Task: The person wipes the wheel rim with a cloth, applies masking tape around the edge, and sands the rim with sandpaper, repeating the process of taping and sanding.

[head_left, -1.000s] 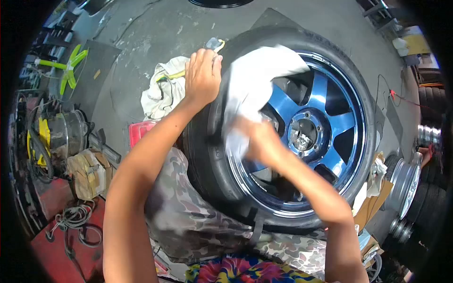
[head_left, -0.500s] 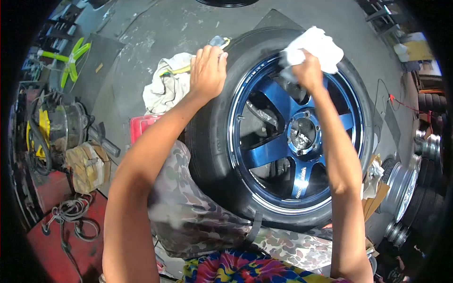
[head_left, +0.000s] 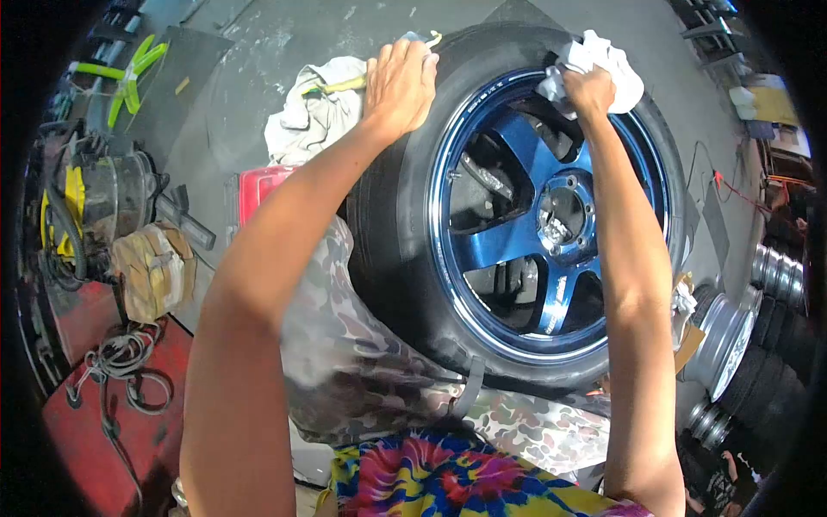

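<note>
Scuffed grey floor (head_left: 245, 65) stretches beyond the tire (head_left: 401, 250).

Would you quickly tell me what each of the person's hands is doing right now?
Left hand: empty as far as seen, resting on the tire.
Right hand: closed on a white cloth at the rim's edge.

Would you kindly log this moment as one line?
left hand: on tire | right hand: holding white cloth at upper rim | wheel: blue | pale cloth: beside left hand
</note>
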`<state>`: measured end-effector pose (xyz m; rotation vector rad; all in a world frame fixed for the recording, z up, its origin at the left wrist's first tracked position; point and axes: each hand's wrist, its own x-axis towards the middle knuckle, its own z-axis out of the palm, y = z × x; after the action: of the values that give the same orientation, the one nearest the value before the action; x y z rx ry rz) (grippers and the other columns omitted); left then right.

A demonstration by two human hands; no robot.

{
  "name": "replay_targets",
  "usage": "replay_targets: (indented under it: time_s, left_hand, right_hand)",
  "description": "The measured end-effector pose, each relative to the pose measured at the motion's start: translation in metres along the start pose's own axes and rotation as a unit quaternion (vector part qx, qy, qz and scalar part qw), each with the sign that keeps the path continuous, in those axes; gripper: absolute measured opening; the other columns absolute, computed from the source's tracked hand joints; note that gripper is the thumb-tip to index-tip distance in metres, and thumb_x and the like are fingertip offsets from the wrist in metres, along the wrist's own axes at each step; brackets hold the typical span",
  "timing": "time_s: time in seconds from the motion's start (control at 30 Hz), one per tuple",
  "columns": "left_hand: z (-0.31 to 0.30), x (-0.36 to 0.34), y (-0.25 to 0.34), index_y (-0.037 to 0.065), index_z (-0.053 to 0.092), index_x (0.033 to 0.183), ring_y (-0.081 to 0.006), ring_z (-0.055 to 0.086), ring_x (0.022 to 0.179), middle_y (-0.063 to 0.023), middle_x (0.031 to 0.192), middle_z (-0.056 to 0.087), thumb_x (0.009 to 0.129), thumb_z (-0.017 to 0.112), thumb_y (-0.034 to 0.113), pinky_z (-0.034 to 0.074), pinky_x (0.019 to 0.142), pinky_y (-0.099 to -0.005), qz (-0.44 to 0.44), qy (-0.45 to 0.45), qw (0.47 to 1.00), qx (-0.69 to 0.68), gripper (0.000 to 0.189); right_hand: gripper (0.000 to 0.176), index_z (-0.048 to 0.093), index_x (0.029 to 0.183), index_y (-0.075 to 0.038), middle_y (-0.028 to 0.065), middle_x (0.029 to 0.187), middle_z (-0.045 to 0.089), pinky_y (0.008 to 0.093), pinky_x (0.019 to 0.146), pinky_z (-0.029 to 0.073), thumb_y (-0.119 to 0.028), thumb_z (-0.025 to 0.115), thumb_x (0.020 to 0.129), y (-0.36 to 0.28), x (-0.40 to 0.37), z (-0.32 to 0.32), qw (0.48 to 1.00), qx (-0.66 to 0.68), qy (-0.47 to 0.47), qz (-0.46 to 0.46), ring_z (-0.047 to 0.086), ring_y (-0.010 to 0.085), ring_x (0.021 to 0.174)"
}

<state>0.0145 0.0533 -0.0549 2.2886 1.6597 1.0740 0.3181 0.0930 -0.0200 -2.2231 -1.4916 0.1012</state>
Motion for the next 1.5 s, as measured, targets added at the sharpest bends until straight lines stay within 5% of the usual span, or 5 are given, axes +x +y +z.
replay_targets:
  time_s: [0.43,0.63,1.07,1.23,1.5]
  left_hand:
    - [0.003,-0.004,0.003,0.005,0.059,0.110,-0.0412,0.055,0.108,-0.0200,0.111,0.061,0.106,0.047,0.028,0.042,0.093,-0.0544,-0.008,0.018,1.000,-0.022,0.027]
    - [0.001,-0.002,0.005,0.005,0.058,0.108,-0.0412,0.056,0.108,-0.0190,0.110,0.061,0.106,0.047,0.029,0.043,0.091,-0.0548,-0.009,-0.009,0.999,-0.039,0.027]
    - [0.006,-0.003,0.001,0.005,0.059,0.110,-0.0420,0.052,0.114,-0.0198,0.115,0.059,0.106,0.048,0.030,0.039,0.097,-0.0566,-0.030,-0.019,0.999,-0.040,0.027]
    - [0.009,0.004,-0.002,0.003,0.066,0.110,-0.0366,0.058,0.110,-0.0163,0.113,0.065,0.102,0.056,0.027,0.044,0.098,-0.0531,-0.027,-0.021,0.998,-0.060,0.028]
    - [-0.117,0.013,-0.105,0.011,0.076,0.112,-0.0149,0.068,0.080,-0.0069,0.092,0.076,0.098,0.067,0.037,0.054,0.073,-0.0318,-0.101,-0.196,0.950,-0.219,0.031]
  right_hand:
    - [0.032,0.079,0.102,-0.006,0.0174,0.095,0.076,0.0421,0.079,0.060,-0.007,0.081,0.070,0.104,-0.359,-0.249,0.842,-0.145,-0.506,-0.121,0.075,0.0336,0.086]
    - [0.029,0.073,0.107,0.003,0.0087,0.101,0.076,0.0334,0.083,0.055,-0.015,0.084,0.086,0.051,-0.368,-0.281,0.881,0.144,-0.327,0.311,0.069,0.0168,0.088]
    - [0.056,0.057,0.125,0.011,0.0332,0.111,0.067,0.0542,0.097,0.051,-0.013,0.077,0.079,-0.050,-0.221,0.025,0.979,0.100,-0.064,-0.166,0.066,0.0484,0.107]
    - [0.053,0.076,0.104,0.007,0.0277,0.115,0.074,0.0473,0.093,0.058,-0.042,0.077,0.084,-0.002,0.006,0.055,0.983,-0.014,0.003,0.185,0.074,0.0395,0.108]
    - [0.025,0.075,0.109,0.004,0.0171,0.100,0.079,0.0385,0.083,0.057,-0.011,0.071,0.089,-0.041,-0.162,0.010,0.931,0.218,-0.227,-0.187,0.074,0.0194,0.094]
